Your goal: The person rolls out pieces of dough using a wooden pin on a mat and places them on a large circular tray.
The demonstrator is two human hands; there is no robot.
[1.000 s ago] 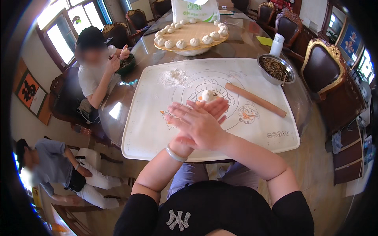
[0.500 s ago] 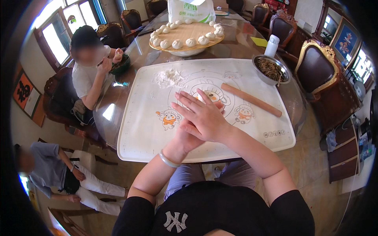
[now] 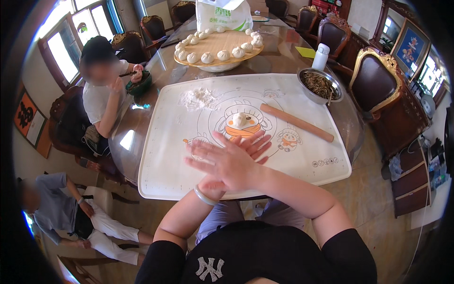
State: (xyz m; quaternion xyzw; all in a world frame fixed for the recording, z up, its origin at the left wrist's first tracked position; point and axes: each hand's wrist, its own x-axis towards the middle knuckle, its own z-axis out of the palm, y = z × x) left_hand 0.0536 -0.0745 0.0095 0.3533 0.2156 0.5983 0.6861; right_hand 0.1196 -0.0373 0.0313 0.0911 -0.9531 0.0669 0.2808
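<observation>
My right hand (image 3: 226, 163), fingers spread and slightly blurred, crosses palm-down over my left hand (image 3: 257, 146). The left hand, with a pale bangle (image 3: 205, 195) at its wrist, is mostly covered; its stretched fingers stick out to the right. No object shows in either hand. Just beyond them a small lump of white dough (image 3: 240, 120) sits on the cartoon-printed white mat (image 3: 163, 175). A wooden rolling pin (image 3: 297, 122) lies slanted to the right of the dough. Loose flour (image 3: 198, 99) is heaped on the mat's far left.
A steel bowl of dark filling (image 3: 321, 86) overlaps the mat's far right corner, near a white bottle (image 3: 320, 57). Farther back, a round woven tray (image 3: 215, 45) bears several pleated buns. At left a person holds a green bowl (image 3: 138, 84); another sits lower left.
My hands have drawn back toward me, and the right fingers now point more to the left. The dough lump on the mat has come into sight. The view has shifted slightly.
</observation>
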